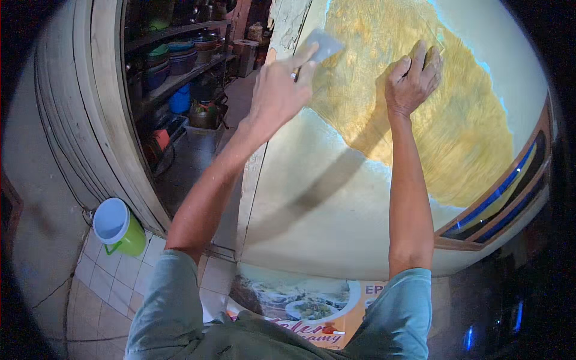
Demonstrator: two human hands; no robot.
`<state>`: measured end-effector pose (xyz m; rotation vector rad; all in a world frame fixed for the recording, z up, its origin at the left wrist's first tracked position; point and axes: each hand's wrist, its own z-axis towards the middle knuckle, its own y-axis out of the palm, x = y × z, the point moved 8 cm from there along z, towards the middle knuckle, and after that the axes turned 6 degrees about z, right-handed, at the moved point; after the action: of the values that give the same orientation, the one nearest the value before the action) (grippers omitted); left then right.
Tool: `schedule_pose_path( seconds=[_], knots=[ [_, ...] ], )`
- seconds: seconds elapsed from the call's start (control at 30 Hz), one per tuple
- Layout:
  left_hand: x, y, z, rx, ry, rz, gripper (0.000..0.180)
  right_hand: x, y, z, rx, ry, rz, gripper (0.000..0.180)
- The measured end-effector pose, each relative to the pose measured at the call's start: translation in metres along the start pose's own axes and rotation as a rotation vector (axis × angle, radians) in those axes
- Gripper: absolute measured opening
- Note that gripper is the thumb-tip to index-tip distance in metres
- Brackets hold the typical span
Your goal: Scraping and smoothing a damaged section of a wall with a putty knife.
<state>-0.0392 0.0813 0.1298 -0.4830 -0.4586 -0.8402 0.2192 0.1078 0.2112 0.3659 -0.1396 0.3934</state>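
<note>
The left hand (282,87) pinches 1 flat, grey, blurred scraper (327,46); the right hand (413,81) bends its fingers at the mottled yellow-brown wall patch (468,135), its grip impossible to tell

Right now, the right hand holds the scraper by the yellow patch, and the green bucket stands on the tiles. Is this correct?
Not quite: the head view shows the left hand, not the right hand, holding the scraper by the yellow patch; the green bucket does stand on the tiles.
</note>
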Motion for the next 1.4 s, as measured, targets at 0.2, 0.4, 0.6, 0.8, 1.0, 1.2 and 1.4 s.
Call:
schedule_pose_path(
  seconds=[0.2,0.4,0.6,0.8,1.0,1.2,1.4],
  knots=[
    [-0.048,0.016,-0.087,0.038,0.076,0.009,0.04,-0.005,-0.001,0.001,-0.009,0.005,-0.026,0.046],
    [-0.032,0.001,-0.054,-0.032,-0.008,-0.003,0.04,-0.005,0.0,0.0,0.014,-0.021,-0.035,0.046],
    [-0.06,0.004,-0.071,0.045,0.049,-0.073,0.042,-0.013,0.007,-0.003,0.017,-0.001,-0.018,0.045],
    [-0.073,0.005,-0.078,-0.029,-0.007,-0.039,0.04,-0.015,0.011,-0.004,0.004,0.001,-0.019,0.047],
    [-0.065,0.0,-0.064,-0.059,-0.045,-0.141,0.039,-0.02,0.012,-0.006,0.006,-0.002,-0.006,0.047],
    [-0.078,-0.002,-0.079,-0.068,-0.046,-0.119,0.039,-0.02,0.012,-0.011,-0.002,-0.011,-0.015,0.045],
    [-0.077,-0.002,-0.055,-0.029,-0.069,-0.297,0.039,-0.02,0.017,-0.014,-0.009,-0.005,-0.039,0.045]
  ],
)
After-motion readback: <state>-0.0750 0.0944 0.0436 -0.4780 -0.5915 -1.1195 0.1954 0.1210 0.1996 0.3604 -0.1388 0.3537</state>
